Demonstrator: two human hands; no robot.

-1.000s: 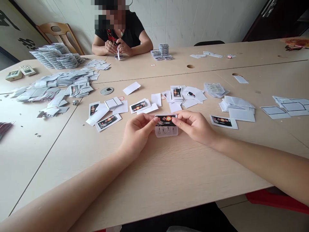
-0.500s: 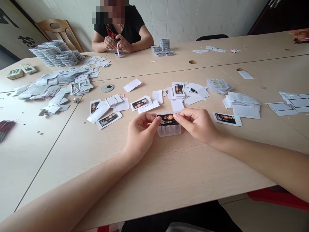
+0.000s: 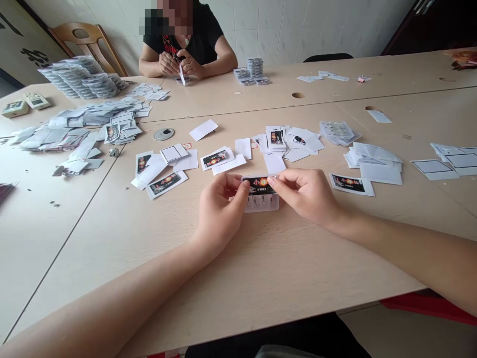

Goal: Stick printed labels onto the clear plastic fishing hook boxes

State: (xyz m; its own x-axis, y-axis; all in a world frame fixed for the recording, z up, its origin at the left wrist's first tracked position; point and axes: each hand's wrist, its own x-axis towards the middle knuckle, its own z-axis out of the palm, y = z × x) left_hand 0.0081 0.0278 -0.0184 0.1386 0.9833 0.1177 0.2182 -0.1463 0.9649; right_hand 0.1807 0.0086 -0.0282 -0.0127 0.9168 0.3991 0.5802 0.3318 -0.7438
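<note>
Between my two hands lies a small clear plastic box of fish hooks [image 3: 261, 203], in front of me on the table. A black label [image 3: 260, 186] with red and white lettering covers its upper half; several hooks show below it. My left hand [image 3: 222, 204] grips the box's left side, thumb on the label's left end. At the right end, my right hand [image 3: 303, 195] pinches label and box edge between thumb and fingers. Loose printed labels [image 3: 167, 184] lie beyond my left hand, and another label [image 3: 352, 184] lies beyond my right wrist.
Across the table [image 3: 238, 298] a person [image 3: 186, 49] handles a white slip. Stacks of packed boxes [image 3: 80, 77] and a large heap of paper cards [image 3: 85, 119] stand at the left. Several clear boxes [image 3: 338, 132] and a card pile [image 3: 374, 161] are at the right.
Both hands keep the same hold on the labelled box. The label looks slightly lower and flatter on it, with more of its small lettering visible. The view has shifted slightly.
</note>
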